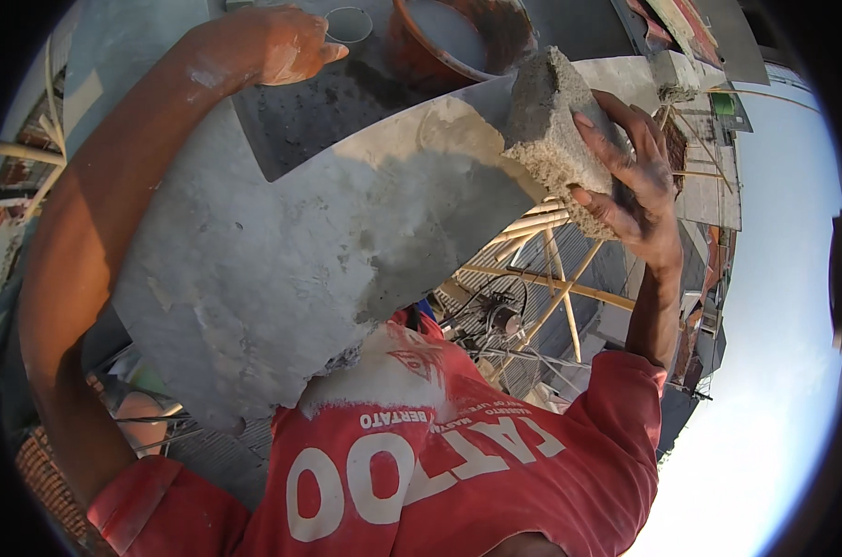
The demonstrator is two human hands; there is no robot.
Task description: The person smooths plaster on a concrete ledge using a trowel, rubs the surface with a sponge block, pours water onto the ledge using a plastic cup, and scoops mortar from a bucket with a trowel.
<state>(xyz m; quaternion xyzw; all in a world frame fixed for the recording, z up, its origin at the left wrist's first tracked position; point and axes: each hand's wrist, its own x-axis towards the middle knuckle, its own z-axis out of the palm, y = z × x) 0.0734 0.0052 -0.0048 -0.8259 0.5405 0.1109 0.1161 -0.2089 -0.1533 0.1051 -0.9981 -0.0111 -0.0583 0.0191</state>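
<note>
At the upper right my right hand (639, 176) grips a grey concrete block (546, 116), fingers spread along its right side. Coarse, wet-looking mortar covers the block's near edge. The block stands at the edge of a smooth grey cement surface (254, 251). My left hand (296, 46), smeared with pale cement, is at the upper left with its fingers curled in. Whatever it may hold is hidden. Just right of that hand is a round, pale-rimmed cup (349, 25).
An orange-brown tub (407, 42) with grey liquid stands beyond the cement surface, on a dark tray-like sheet (291, 139). Bamboo poles (560, 292) cross below the right edge, above corrugated roofing and a drop. Rooftops and sky lie to the right.
</note>
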